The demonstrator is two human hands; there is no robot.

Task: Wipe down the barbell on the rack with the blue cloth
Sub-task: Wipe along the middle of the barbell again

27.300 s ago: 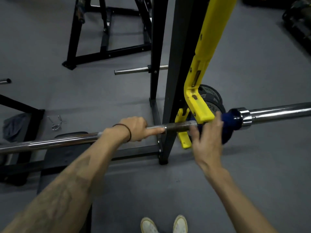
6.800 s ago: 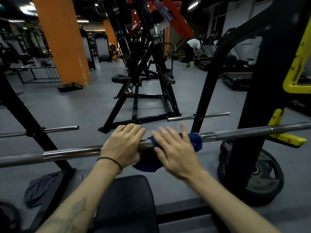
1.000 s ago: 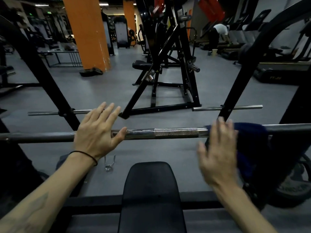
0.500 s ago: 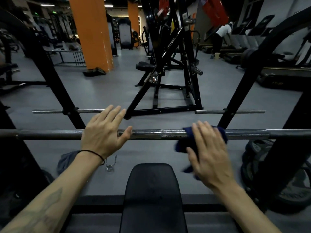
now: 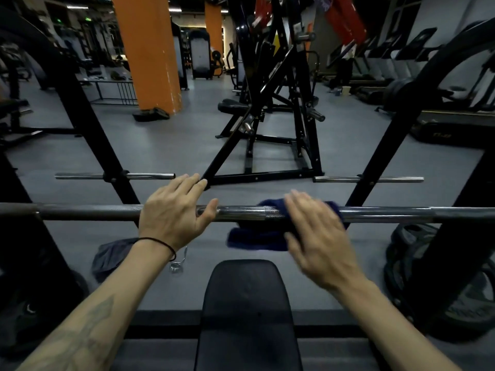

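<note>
The steel barbell (image 5: pixel 107 212) lies level across the rack in front of me. My left hand (image 5: pixel 174 212) rests on top of it left of centre, fingers straight and thumb along the shaft. The blue cloth (image 5: pixel 254 235) is draped over the bar just right of centre and hangs below it. My right hand (image 5: pixel 318 234), slightly blurred, presses flat on the cloth with straight fingers pointing away from me.
A black bench pad (image 5: pixel 246 303) sits below the bar at the centre. Black rack uprights (image 5: pixel 450 250) stand on both sides, with weight plates (image 5: pixel 471 298) low right. A spring collar (image 5: pixel 178 265) and grey rag (image 5: pixel 112 254) lie on the floor. Another machine (image 5: pixel 267 116) stands beyond.
My right hand has slid the blue cloth leftward along the bar, from near the right upright toward the centre. My left hand has stayed on the bar.
</note>
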